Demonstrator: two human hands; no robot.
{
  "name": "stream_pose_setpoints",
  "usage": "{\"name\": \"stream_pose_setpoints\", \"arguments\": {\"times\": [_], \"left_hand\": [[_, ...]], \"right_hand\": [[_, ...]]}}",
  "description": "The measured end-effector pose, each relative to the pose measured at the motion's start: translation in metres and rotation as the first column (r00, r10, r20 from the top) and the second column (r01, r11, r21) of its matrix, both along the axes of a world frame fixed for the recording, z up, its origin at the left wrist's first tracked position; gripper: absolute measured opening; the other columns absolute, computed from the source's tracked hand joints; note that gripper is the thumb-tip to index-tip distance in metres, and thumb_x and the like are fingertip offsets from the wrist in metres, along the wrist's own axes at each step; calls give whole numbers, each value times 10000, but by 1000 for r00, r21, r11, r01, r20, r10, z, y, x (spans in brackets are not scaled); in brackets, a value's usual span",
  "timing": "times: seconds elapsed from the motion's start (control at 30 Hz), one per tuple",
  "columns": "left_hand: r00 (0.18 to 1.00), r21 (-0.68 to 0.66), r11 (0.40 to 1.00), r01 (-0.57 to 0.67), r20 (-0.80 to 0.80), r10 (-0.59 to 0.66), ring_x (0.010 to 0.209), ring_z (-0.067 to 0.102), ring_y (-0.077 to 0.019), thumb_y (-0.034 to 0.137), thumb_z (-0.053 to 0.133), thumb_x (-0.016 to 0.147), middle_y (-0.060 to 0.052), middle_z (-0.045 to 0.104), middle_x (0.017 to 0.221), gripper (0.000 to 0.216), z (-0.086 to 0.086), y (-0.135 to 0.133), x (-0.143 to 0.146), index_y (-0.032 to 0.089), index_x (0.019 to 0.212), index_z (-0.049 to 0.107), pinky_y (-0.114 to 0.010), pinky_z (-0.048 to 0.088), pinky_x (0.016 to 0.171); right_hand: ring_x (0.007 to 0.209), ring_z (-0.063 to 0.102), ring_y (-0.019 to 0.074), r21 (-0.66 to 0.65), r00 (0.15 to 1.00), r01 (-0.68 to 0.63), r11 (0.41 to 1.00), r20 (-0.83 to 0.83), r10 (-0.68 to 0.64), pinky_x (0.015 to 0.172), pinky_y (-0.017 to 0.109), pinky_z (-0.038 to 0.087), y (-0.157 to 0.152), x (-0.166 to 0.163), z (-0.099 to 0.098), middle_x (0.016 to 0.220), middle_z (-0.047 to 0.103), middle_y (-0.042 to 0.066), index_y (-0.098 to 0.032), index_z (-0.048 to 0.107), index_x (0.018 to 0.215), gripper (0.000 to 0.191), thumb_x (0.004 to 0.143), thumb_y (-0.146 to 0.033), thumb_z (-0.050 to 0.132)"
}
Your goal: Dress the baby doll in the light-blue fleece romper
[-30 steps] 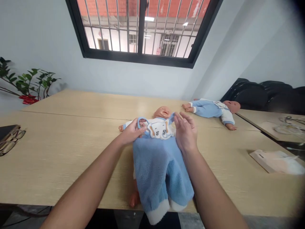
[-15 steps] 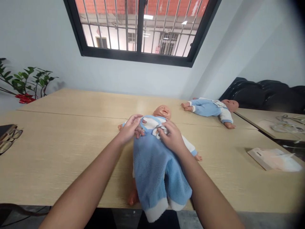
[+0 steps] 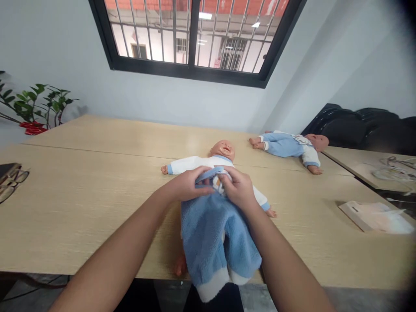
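Overalls point(image 3: 206, 234) (soft, light, I judged) suited holding by the bib point(image 3: 216, 183): right fingers point(image 3: 229, 186) pinched it; left fingers point(image 3: 204, 190) stood half-parted around a strap point(image 3: 209, 173).

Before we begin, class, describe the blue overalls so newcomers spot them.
Find the wooden table below the window. At its middle, the right hand pinches fuzzy blue overalls over a doll. Unlike the blue trousers on the far doll, they have one white cuff past the near edge.
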State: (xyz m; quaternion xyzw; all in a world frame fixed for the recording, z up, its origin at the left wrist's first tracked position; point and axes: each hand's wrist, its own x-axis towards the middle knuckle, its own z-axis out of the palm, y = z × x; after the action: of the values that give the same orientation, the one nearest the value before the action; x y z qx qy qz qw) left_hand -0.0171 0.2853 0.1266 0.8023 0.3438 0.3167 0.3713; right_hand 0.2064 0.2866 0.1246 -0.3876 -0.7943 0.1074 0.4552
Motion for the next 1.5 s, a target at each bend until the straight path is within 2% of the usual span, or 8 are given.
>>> {"name": "stream_pose_setpoints", "arguments": {"times": [0.17, 0.43, 0.67, 0.77, 0.87, 1.07, 1.33, 1.5], "left_hand": [[958, -169, 982, 81, -259, -124, 714, 540, -157, 725, 716, 759, 22, 591, 715, 566, 4, -1, -3, 163, 750, 652, -266, 393, 657], [928, -310, 911, 271, -168, -333, 1045, 639, -201, 546, 494, 989, -52, 711, 1191, 407, 22, -26, 14, 197, 1163, 612, -320, 501, 952], [874, -296, 915, 273, -321, -365, 803, 666, -226, 606, 912, 556, -5, 732, 880, 571, 23, -31, 13, 211, 909, 700, -312, 536, 701], [866, -334, 902, 274, -322, -382, 708, 639, -187, 607, 814, 719, 7, 709, 766, 419, 20, -28, 10, 206, 778, 704, -298, 516, 668], [925, -279, 911, 306, -140, -353, 905, 678, -206, 561, 651, 902, -27, 756, 995, 364, 13, -21, 10, 215, 979, 736, -324, 543, 846], [991, -100, 988, 114, 84, -106, 1161, 639, -270, 415, 618, 937, -83, 726, 1198, 333, 3, -10, 13, 173, 1152, 692, -426, 465, 1094], [995, -96, 991, 95, 48, -91, 1152, 641, -250, 390, 548, 963, -79, 707, 1242, 362, 3, -12, 12, 170, 1226, 665, -384, 480, 1060], [990, -238, 963, 126, -36, -138, 1070, 673, -277, 563, 594, 928, -92, 736, 1161, 482, 8, -14, 5, 157, 1173, 681, -377, 537, 917]], "right_hand": [[956, 752, 232, -5, 996, 35, 999, -78, -36, 894, 352, 580, 2, -2, 0, 1054, 801, 52, -243, 773, 1103, 252, 969, -387, 615], [911, 744, 218, -20, 984, 108, 994, -141, -110, 880, 329, 568, 4, -3, -5, 984, 800, 33, -243, 782, 1061, 256, 963, -422, 628], [902, 730, 233, -42, 994, 64, 997, -82, -67, 913, 360, 549, 0, -5, -1, 963, 797, 38, -265, 792, 1005, 222, 930, -440, 676], [898, 720, 235, -68, 992, 56, 996, -108, -63, 922, 372, 545, -2, -6, 1, 951, 791, 43, -257, 784, 990, 237, 925, -457, 677], [868, 700, 225, -176, 969, 24, 984, -236, -66, 867, 354, 549, 0, -4, 1, 904, 767, 41, -232, 750, 933, 292, 914, -514, 679], [970, 682, 213, -429, 795, -548, 718, -534, 288, 902, 341, 548, 5, 6, 1, 1071, 726, 47, -230, 639, 1106, 502, 905, -690, 619], [1073, 650, 212, -684, 870, -453, 572, -199, 452, 959, 325, 513, -2, 19, 18, 1172, 725, 49, -197, 681, 1241, 504, 845, -493, 784], [963, 687, 191, -703, 850, -518, 487, -363, 381, 894, 305, 535, 0, 30, 19, 1052, 760, 45, -179, 746, 1115, 375, 810, -385, 817]]}}
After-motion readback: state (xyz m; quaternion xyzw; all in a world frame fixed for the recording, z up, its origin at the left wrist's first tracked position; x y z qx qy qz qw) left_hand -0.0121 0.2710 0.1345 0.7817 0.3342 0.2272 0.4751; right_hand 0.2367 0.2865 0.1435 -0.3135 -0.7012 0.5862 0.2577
